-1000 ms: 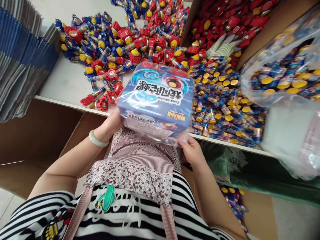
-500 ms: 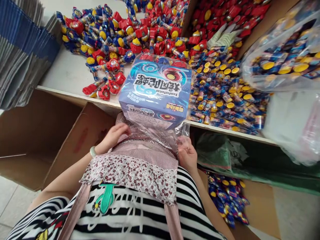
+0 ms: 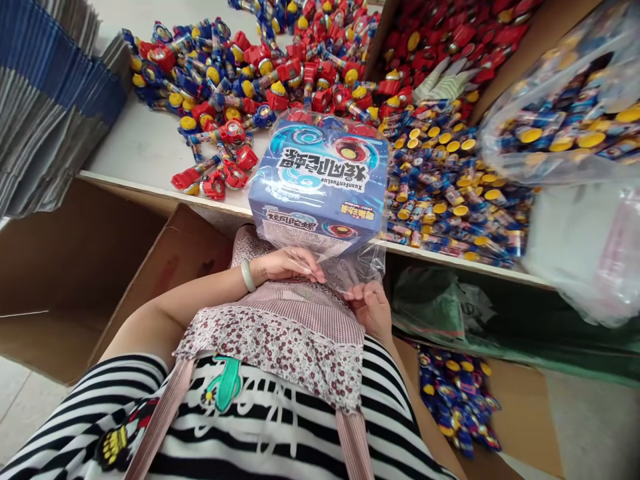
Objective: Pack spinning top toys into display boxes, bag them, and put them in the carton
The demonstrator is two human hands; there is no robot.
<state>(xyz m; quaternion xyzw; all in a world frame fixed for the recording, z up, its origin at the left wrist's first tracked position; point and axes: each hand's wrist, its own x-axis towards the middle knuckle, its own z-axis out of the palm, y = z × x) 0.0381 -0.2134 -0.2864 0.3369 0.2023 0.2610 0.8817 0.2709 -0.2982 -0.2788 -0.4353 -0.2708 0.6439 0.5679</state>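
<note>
From where I stand, the blue box (image 3: 320,177) sits at the front edge of the table (image 3: 125,150), around the middle, its printed name upside down to the worker. A clear bag (image 3: 367,260) wraps it, the loose end hanging over that edge towards the worker's apron (image 3: 270,340). The right hand (image 3: 371,308) has its thumb and fingers closed on the loose plastic. The left hand (image 3: 293,265), with a pale bangle (image 3: 248,275) at the wrist, is bent loosely at the same end; I can't tell whether it grips. The two hands are near each other, not touching.

Red and blue toys (image 3: 270,80) are heaped from behind the box towards the back edge. Small tubes (image 3: 450,193) spread along the front edge to its right, and folded cardboard (image 3: 60,107) stands at the table's left end.
</note>
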